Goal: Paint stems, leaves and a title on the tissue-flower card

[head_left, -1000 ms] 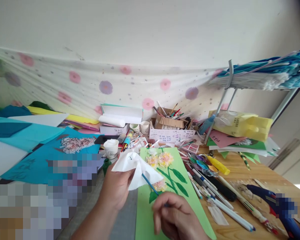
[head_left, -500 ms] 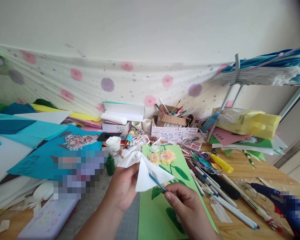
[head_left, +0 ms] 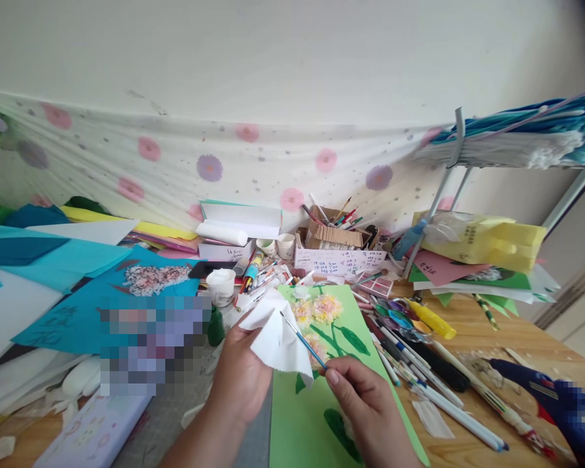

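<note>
My left hand (head_left: pixel 241 374) is closed on a crumpled white tissue (head_left: pixel 277 338), held above the table. My right hand (head_left: pixel 363 406) pinches a thin blue-handled paintbrush (head_left: pixel 305 341), whose tip rests against the tissue. Under both hands lies a green card (head_left: pixel 322 416) with pale yellow and pink paper flowers (head_left: pixel 319 311) and painted green stems and leaves.
A white paint cup (head_left: pixel 221 285) and a small green bottle (head_left: pixel 216 327) stand left of the card. Pens and pencils (head_left: pixel 419 377) lie scattered to its right, with a blue glue gun (head_left: pixel 546 396) at the far right. Coloured paper sheets (head_left: pixel 53 273) cover the left. Boxes and cups line the back wall.
The brush tip has slid up along the tissue, which now hangs lower and more crumpled in my left hand. My right hand has shifted slightly up and left.
</note>
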`<state>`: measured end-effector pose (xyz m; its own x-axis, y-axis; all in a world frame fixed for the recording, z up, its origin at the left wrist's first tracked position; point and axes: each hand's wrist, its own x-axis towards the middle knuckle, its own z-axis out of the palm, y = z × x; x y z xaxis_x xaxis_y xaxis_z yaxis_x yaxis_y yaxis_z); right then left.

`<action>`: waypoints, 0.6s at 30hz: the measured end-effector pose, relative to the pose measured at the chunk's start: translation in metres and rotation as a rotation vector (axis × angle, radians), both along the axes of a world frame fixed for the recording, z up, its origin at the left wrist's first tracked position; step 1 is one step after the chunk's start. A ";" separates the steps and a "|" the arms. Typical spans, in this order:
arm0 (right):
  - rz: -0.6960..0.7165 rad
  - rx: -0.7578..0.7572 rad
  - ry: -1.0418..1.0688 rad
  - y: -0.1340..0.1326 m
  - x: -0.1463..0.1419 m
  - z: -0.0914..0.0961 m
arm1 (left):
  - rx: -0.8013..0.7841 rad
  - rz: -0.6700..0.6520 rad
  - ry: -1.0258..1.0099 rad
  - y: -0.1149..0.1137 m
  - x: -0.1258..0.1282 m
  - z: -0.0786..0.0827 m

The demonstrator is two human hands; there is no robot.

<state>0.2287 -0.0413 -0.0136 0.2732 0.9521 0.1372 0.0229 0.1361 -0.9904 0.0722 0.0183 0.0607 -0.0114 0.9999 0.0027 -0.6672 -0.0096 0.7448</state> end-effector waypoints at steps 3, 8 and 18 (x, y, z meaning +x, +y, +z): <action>-0.015 0.043 -0.058 0.005 0.003 0.001 | 0.003 -0.076 0.053 -0.002 -0.001 -0.003; -0.013 0.188 -0.246 0.004 0.004 -0.001 | 0.011 -0.135 0.116 -0.003 -0.001 -0.010; -0.051 0.548 -0.601 0.002 0.015 -0.010 | -0.084 -0.066 0.030 0.005 -0.012 -0.003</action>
